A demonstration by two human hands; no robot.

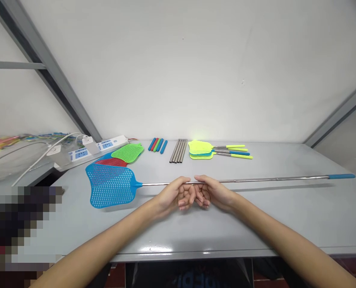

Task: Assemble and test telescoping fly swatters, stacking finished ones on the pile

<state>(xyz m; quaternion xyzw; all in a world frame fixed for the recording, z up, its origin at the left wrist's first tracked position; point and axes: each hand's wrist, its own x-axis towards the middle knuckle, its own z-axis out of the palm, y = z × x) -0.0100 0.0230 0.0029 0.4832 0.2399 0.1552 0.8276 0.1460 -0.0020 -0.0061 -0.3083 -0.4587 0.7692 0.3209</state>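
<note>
The grey table (256, 216) carries a blue swatter (110, 186) overlapping a red swatter (110, 162) and a green swatter (127, 153), with a row of coloured grips (157, 145), a row of steel rods (178, 151) and stacked yellow swatters (200, 149) lying farther along, near the wall side.

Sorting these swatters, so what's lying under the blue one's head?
The blue fly swatter overlaps a red swatter, which lies next to a green swatter; the red swatter's covered part cannot be seen.
</note>
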